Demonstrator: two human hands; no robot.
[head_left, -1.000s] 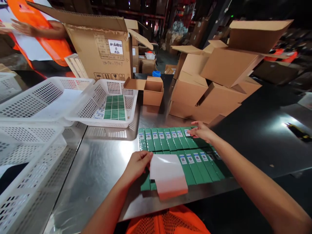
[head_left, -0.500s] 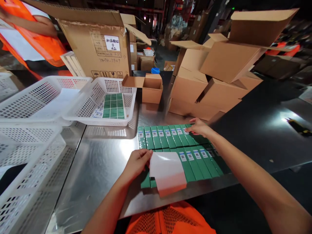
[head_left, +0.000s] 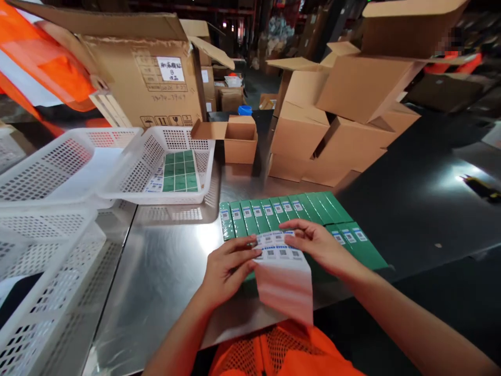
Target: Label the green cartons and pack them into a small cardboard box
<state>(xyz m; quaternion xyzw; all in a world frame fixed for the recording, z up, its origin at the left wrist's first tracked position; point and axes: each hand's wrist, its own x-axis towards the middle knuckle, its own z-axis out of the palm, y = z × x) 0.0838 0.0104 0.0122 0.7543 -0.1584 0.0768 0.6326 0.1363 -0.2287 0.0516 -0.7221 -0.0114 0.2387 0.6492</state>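
On steel table (head_left: 164,271), two hands, left hand (head_left: 227,269), right hand (head_left: 317,245), one label sheet (head_left: 284,274)

1. green boxes (head_left: 274,209), each with a small white label printed in blue
2. label sheet (head_left: 284,271) white, rows of blue-printed stickers
3. baskets (head_left: 70,156) white, perforated grid
4. cartons (head_left: 352,94) plain brown
5. tabletop (head_left: 164,261) shiny silver steel
6. vest (head_left: 282,350) orange mesh

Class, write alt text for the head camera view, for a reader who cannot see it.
Two bare hands, left hand and right hand, hold a label sheet over rows of green boxes on a metal table. White baskets and cardboard cartons stand behind.
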